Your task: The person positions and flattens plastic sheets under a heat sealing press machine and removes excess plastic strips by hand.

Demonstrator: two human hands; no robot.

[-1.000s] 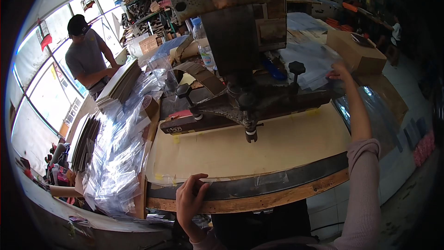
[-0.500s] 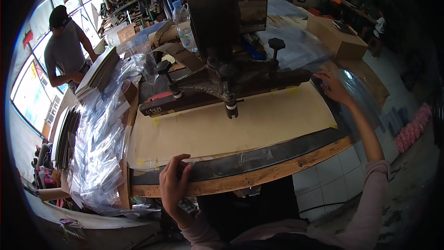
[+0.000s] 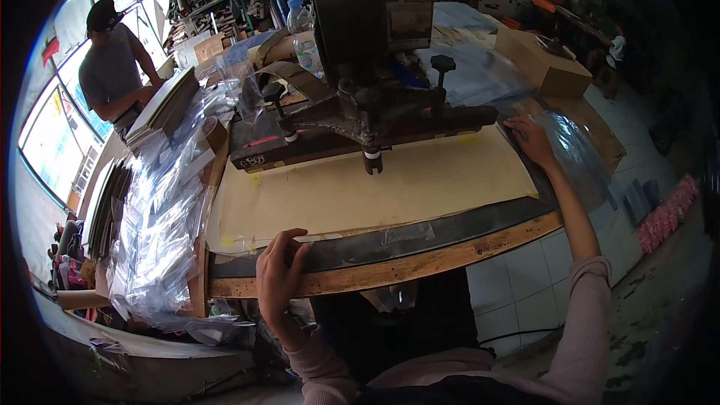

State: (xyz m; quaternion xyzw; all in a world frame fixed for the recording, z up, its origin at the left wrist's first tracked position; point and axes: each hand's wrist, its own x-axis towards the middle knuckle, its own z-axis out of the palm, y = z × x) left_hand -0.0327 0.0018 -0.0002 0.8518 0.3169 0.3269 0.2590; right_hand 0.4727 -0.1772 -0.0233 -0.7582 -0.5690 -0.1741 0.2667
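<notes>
My left hand (image 3: 279, 271) rests on the front edge of the wooden work table (image 3: 420, 259), fingers curled over the dark strip beside a brown paper sheet (image 3: 375, 187). My right hand (image 3: 531, 141) reaches far to the right and lies flat on a clear plastic sheet (image 3: 577, 157) at the table's right end. Above the brown sheet hangs the dark metal press head (image 3: 367, 116) of a machine.
A heap of clear plastic bags (image 3: 161, 210) fills the left side. Stacks of flat boards (image 3: 161, 105) lie behind it, where another person (image 3: 112, 67) stands by the window. A water bottle (image 3: 304, 34) and cardboard boxes (image 3: 540, 60) sit at the back.
The view has shifted slightly. My right hand has dropped from the press knob down to the plastic sheet at the right edge. My left hand stays on the front edge.
</notes>
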